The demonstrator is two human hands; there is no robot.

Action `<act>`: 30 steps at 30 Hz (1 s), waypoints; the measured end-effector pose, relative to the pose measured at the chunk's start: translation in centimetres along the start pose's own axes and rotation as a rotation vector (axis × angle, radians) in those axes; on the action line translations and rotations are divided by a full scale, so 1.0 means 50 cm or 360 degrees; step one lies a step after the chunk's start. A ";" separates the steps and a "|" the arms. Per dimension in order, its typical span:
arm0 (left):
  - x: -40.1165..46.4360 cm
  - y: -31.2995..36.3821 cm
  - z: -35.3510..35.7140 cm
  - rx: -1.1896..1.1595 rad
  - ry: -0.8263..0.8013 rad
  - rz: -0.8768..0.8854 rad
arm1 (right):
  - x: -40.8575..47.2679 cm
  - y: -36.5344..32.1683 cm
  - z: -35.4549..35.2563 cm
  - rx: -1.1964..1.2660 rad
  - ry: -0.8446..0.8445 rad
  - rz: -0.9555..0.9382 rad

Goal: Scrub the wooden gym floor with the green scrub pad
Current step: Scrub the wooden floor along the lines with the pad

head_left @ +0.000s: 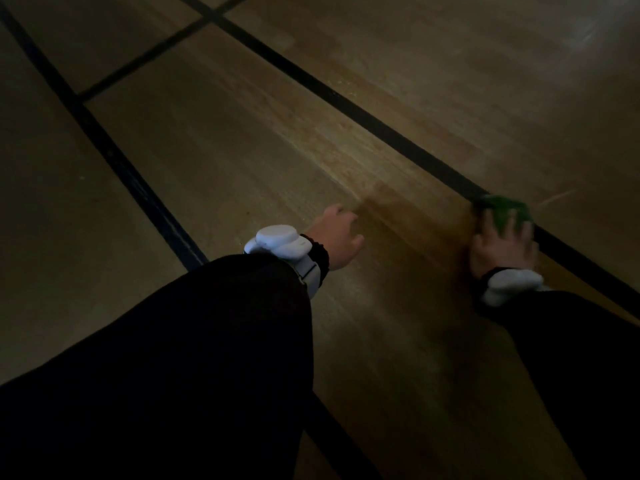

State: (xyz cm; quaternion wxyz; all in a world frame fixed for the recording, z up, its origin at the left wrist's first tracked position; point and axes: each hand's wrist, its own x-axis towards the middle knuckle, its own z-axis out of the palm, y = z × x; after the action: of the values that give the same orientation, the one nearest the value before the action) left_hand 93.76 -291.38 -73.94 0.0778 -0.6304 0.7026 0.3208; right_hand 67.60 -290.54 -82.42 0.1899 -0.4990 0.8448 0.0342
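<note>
The green scrub pad (502, 211) lies flat on the wooden gym floor (277, 150), on a black painted line at the right. My right hand (502, 249) presses down on the pad with spread, straight fingers; the image there is blurred. My left hand (337, 237) rests on the floor near the middle with fingers loosely extended, holding nothing. Both wrists carry white devices over black sleeves.
Black court lines (363, 116) cross the floor diagonally, one long line from the top centre to the lower right, another (104, 147) down the left. The scene is dim. Bare wood stretches away on all sides.
</note>
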 end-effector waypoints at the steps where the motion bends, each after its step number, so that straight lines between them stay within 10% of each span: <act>1: 0.000 -0.005 0.000 0.0003 -0.0002 -0.0009 | 0.012 0.027 -0.004 0.0059 0.0069 0.0145; 6: -0.006 -0.024 -0.002 0.0032 0.0008 -0.0072 | 0.022 -0.016 0.010 0.0078 0.0077 0.0360; 19: -0.031 0.047 -0.004 0.0058 -0.0064 0.0018 | -0.300 -0.244 0.108 -0.0253 -0.0517 -0.1416; 30: -0.033 0.149 0.005 0.0133 0.0041 0.0177 | -0.154 0.140 0.027 0.0020 -0.0109 0.0092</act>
State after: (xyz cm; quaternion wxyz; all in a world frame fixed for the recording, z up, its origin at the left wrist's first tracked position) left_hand 87.02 -289.85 -70.66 0.0772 -0.5906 0.7503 0.2869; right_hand 65.33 -280.31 -81.86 0.2208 -0.4717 0.8521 0.0513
